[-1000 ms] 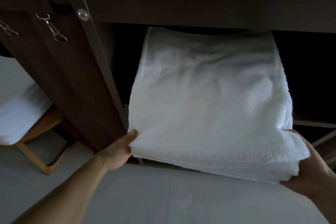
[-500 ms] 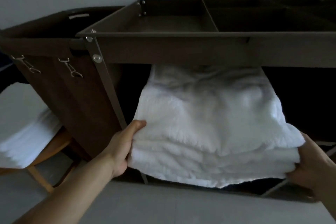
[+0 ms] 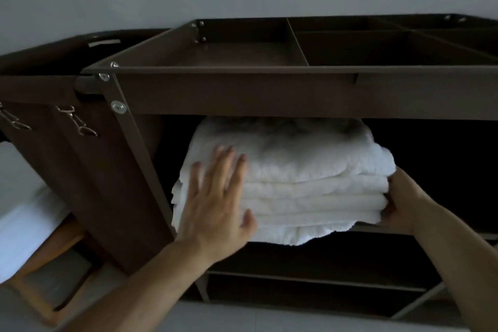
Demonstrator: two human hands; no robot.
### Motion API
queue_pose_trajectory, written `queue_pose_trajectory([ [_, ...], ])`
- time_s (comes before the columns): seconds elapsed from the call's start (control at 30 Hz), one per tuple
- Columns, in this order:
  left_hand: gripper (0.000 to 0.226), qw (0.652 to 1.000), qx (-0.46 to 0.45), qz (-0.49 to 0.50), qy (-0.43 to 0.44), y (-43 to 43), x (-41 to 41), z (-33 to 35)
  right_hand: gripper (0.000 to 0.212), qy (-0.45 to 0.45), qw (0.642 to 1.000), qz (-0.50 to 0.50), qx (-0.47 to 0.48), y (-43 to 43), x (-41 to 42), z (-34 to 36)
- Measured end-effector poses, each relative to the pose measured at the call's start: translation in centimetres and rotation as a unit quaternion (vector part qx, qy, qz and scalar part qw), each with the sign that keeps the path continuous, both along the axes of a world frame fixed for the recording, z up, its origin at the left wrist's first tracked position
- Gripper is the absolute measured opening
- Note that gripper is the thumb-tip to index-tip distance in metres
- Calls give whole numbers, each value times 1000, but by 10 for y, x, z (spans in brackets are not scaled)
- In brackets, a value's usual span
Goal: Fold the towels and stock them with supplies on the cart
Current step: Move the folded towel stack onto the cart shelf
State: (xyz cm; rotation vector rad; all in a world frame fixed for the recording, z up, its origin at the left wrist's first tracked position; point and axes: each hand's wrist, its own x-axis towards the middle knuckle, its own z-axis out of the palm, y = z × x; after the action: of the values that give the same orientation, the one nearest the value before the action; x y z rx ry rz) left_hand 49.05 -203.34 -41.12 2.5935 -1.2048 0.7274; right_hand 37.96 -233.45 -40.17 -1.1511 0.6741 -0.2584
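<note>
A folded white towel (image 3: pixel 304 186) lies in several layers on the middle shelf of the dark brown cart (image 3: pixel 242 94), its front fold hanging a little over the shelf edge. My left hand (image 3: pixel 215 202) is flat and open against the towel's front left side, fingers spread. At the towel's right front corner my right hand (image 3: pixel 401 202) has its fingers tucked into the layers. The back of the towel is hidden in shadow under the top tray.
The cart's top tray (image 3: pixel 296 46) has dividers. A brown fabric bag (image 3: pixel 80 170) with metal clips hangs on the cart's left end. White linen (image 3: pixel 24 224) lies on a wooden stand at the left. A lower shelf (image 3: pixel 323 280) sits below.
The towel has slid further into the shelf. My left hand has let go of the corner and now lies flat and open against the front. The view has tilted up.
</note>
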Motion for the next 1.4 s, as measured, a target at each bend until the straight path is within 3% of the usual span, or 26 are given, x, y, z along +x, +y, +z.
queue_pose_trajectory([
  [0.07,111,993,117,-30,7,-15,7,9,72,-39,984,-141,-104,-4,-10,1],
  [0.13,127,982,185,-25,9,-28,18,14,88,-110,925,-196,-305,-2,-22,4],
  [0.2,131,978,205,-31,-7,-37,24,14,85,-131,842,-95,-514,8,-25,12],
  [0.27,128,977,202,-48,-44,-39,28,11,92,-81,747,10,-660,10,-21,6],
  [0.3,122,979,183,-61,-60,-37,32,8,95,-50,728,53,-682,13,-17,1],
  [0.37,107,983,149,-82,-74,-28,45,5,107,-25,721,97,-685,22,-14,-15],
  [0.47,97,987,135,-63,-53,-19,58,6,132,-55,698,50,-712,22,-23,-33],
  [0.53,100,990,129,-43,-34,-20,56,5,141,-33,727,-20,-685,22,-29,-44],
  [0.63,116,988,128,-56,-67,-28,43,0,137,44,836,4,-547,46,-32,-64],
  [0.7,123,980,139,-80,-115,-38,31,-6,114,49,892,-12,-449,58,-30,-79],
  [0.77,128,974,155,-91,-137,-52,18,-12,79,18,919,-70,-388,63,-23,-84],
  [0.83,126,974,165,-71,-141,-63,11,-16,58,5,927,-88,-365,62,-19,-82],
  [0.9,111,976,130,-79,-153,-64,12,-14,44,20,920,-96,-380,57,-18,-76],
  [0.97,94,977,87,-100,-166,-57,20,-10,30,17,885,-135,-445,51,-23,-68],
  [1.03,94,980,69,-90,-164,-51,29,-9,21,14,837,-189,-514,42,-32,-70],
  [1.07,95,981,68,-85,-160,-50,30,-9,16,49,837,-188,-511,40,-38,-76],
  [1.17,81,979,72,-96,-167,-51,23,-17,12,145,902,-108,-392,40,-56,-100],
  [1.27,81,979,78,-96,-163,-53,22,-21,9,78,963,-106,-236,49,-55,-100],
  [1.33,86,980,77,-95,-158,-52,23,-21,13,50,982,-55,-173,58,-47,-95],
  [1.4,86,980,80,-95,-158,-51,22,-20,24,66,980,-2,-188,64,-36,-88],
])
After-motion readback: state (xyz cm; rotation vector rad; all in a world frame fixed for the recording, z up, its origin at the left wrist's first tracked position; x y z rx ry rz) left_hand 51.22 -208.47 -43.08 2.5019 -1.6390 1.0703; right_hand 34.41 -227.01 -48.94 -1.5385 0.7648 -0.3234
